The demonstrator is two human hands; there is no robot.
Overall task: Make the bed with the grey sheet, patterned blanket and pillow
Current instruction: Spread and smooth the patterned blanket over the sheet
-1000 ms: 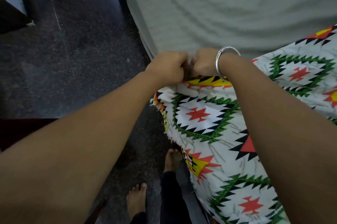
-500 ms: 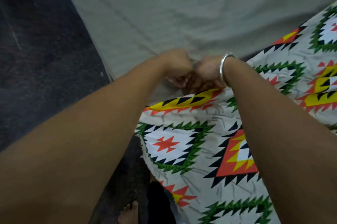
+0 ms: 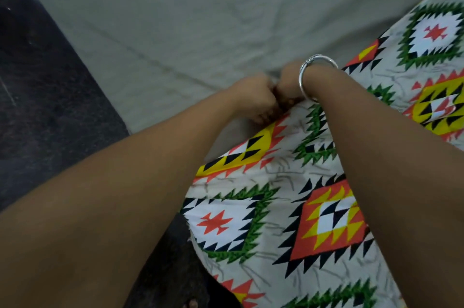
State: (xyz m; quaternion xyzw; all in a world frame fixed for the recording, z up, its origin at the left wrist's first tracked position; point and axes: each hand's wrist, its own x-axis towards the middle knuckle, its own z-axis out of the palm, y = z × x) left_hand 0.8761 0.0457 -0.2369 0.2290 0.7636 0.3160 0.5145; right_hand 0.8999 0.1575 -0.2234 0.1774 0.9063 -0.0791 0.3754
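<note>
Tightly, left hand [image 3: 252, 96] and right hand [image 3: 288, 83] clutch the geometric-patterned blanket [image 3: 278, 172].

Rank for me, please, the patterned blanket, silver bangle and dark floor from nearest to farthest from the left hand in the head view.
1. patterned blanket: its edge is gripped by the left hand.
2. silver bangle: just right, on the other wrist.
3. dark floor: far left, lower down.

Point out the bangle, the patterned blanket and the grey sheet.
bangle [image 3: 302, 78], head view, on the silver band at the wrist.
patterned blanket [image 3: 276, 169], head view, on pale cloth between the arms.
grey sheet [image 3: 175, 19], head view, on the bare upper stretch.
</note>
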